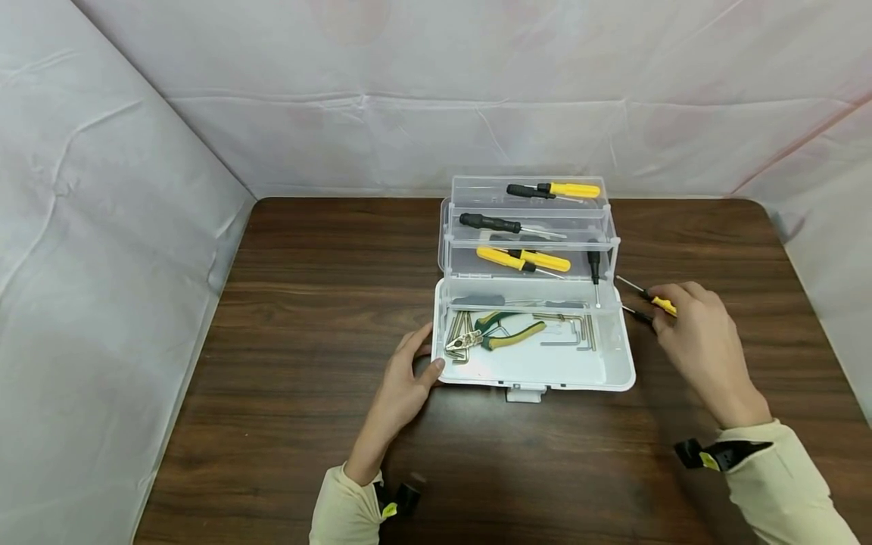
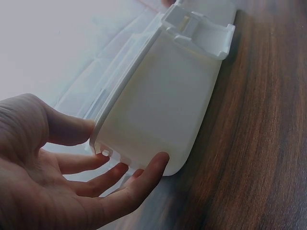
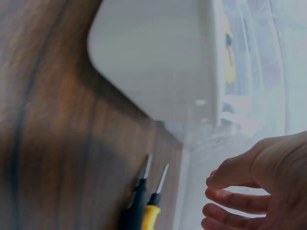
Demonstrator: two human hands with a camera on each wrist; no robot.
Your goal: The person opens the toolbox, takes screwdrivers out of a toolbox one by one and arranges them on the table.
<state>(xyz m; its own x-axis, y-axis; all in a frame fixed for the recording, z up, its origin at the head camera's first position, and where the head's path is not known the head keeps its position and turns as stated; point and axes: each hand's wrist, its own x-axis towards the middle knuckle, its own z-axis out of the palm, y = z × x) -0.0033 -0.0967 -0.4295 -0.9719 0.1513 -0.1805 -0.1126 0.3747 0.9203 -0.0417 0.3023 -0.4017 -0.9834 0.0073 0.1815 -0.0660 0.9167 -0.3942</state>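
A white toolbox (image 1: 559,372) with clear fold-out trays stands unfolded on the table. My left hand (image 1: 403,386) holds its left end, the thumb at the rim and the fingers against the outer wall (image 2: 158,105). To the right of the box, my right hand (image 1: 698,344) hovers by two screwdrivers, one with a yellow handle (image 1: 664,306) and one with a black handle (image 1: 640,315). In the right wrist view, the fingers of that hand (image 3: 254,187) are loosely bent with nothing between them, apart from the black screwdriver (image 3: 135,206) and the yellow screwdriver (image 3: 151,215).
Pliers (image 1: 507,333) and several hex keys (image 1: 579,333) lie in the box's bottom. The clear trays carry black screwdrivers (image 1: 490,222) and yellow screwdrivers (image 1: 500,258). A latch (image 1: 524,394) juts from the front. White cloth (image 1: 381,144) hangs behind the brown table (image 1: 306,303).
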